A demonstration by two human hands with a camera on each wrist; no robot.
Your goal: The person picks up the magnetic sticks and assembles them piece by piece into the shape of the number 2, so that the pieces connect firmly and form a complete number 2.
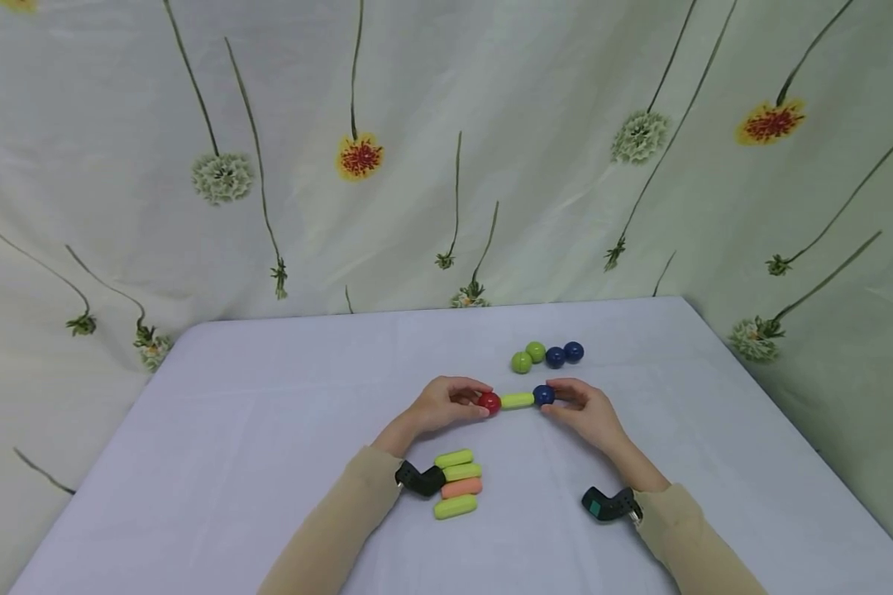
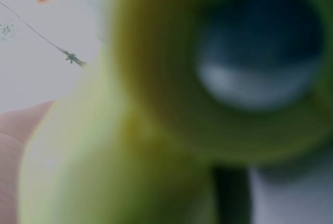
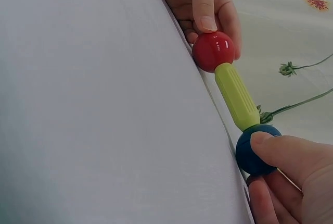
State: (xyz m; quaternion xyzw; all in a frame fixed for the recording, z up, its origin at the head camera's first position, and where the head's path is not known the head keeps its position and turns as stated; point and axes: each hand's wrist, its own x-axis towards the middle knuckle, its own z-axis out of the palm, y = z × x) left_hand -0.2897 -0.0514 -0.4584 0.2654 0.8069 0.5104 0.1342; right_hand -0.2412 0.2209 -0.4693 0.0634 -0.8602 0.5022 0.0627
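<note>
A yellow-green rod [image 1: 517,401] joins a red ball [image 1: 489,402] at its left end to a dark blue ball [image 1: 543,395] at its right end. My left hand [image 1: 446,403] pinches the red ball between thumb and fingers. On the other side, my right hand [image 1: 586,413] grips the blue ball, its thumb laid over the ball in the right wrist view. Ridges run along the rod [image 3: 237,96] there. In the left wrist view, blurred yellow-green rod ends [image 2: 93,172] fill much of the picture and hide most of the left hand.
Two green balls [image 1: 521,362] and two dark blue balls [image 1: 555,357] lie behind the hands. Three yellow-green rods [image 1: 456,506] and an orange rod [image 1: 461,487] lie beside the left wrist camera [image 1: 419,479]. A flowered cloth [image 1: 305,207] hangs behind the white-covered table [image 1: 253,430].
</note>
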